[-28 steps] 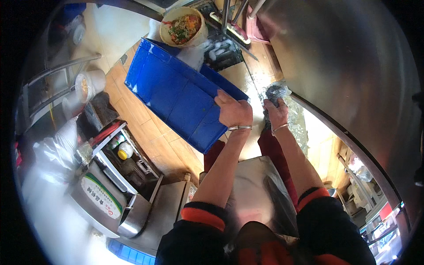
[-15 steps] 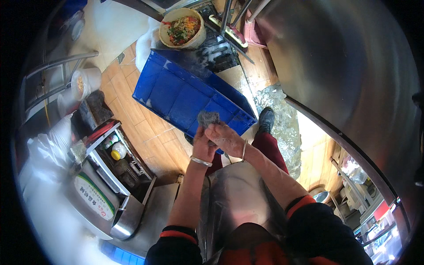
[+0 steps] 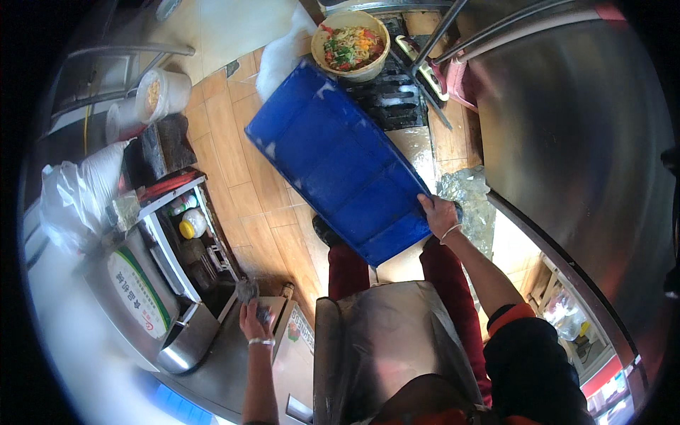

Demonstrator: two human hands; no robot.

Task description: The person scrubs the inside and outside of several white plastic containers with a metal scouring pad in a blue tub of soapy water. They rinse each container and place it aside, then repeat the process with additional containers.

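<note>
A big blue plastic crate (image 3: 340, 163) leans in front of my legs, a broad flat face of it turned up toward me. At its near right corner, my right hand (image 3: 439, 214) grips the edge, the thumb on the upper face and the other fingers partly hidden. Off to the left, above a metal surface, my left hand (image 3: 255, 320) is closed on a grey mesh scouring pad (image 3: 247, 289). Grey scourer material shows at both the fingertips and the palm; I cannot tell if it is one piece.
Beyond the crate, a cream tub (image 3: 352, 46) of food scraps stands by a dark floor drain (image 3: 397, 99). A steel panel (image 3: 574, 120) rises on the right. On the left are an open drawer (image 3: 202, 241), white buckets (image 3: 166, 95) and a plastic bag (image 3: 74, 198).
My hands have parted: the left moved left and toward me with the scouring pad, and the right took hold of the crate's corner. The crate has turned, showing a flat face.
</note>
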